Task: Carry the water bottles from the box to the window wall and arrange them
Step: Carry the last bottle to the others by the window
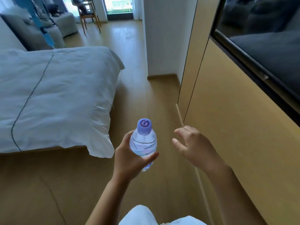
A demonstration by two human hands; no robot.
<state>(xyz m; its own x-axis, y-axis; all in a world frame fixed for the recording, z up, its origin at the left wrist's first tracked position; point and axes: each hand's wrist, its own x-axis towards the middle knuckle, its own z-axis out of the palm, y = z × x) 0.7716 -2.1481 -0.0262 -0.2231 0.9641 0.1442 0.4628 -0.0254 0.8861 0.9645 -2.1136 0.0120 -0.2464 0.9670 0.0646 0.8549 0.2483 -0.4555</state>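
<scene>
Water bottle point(143, 144) sits in my left hand point(129, 157), held up over the wooden floor point(90, 176). It stands almost straight up, its long way running from bottom to top, with the purple cap point(144, 124) pointing up and a little away from me. I see my thumb across the front of it and my fingers wrapped round the back. My right hand point(193, 146) is just beside the bottle, not touching it. It holds nothing, and its fingers are loose and a bit bent.

To the left is a bed point(53, 95) with a white cover whose corner hangs down near the bottle. To the right is a tan wall point(235, 135) with a dark screen point(263, 38) on it. Between them the floor runs ahead, past a white wall corner point(160, 46). Far off I see a wooden chair point(88, 13), a grey sofa point(40, 30) and a bright window point(119, 5).
</scene>
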